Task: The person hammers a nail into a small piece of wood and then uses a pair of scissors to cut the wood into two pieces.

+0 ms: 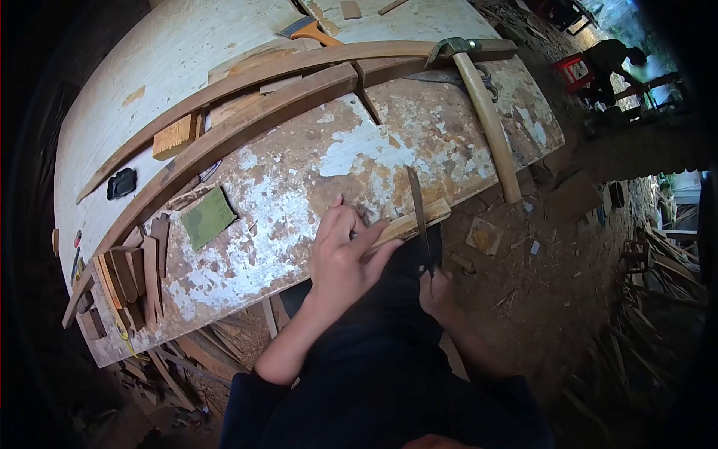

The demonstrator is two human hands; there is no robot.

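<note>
My left hand [345, 251] is closed on a short pale wood strip [422, 217] and presses it down at the front edge of the workbench. The strip's right end sticks out past my fingers. Lower right, my right hand [437, 293] grips the handle of a hand saw [418, 196]. Its long narrow blade points away from me and lies across the strip, to the right of my left hand. The handle is mostly hidden in my fingers, and the blade's teeth are too small to make out.
A hammer [486, 123] rests across long curved wood pieces [247, 127] on the worn workbench [277, 202]. Green sandpaper [209, 218], a black box [122, 183], a brush [310, 30] and wood offcuts [127, 277] lie about. Beyond the right edge, a person [609, 67] bends over.
</note>
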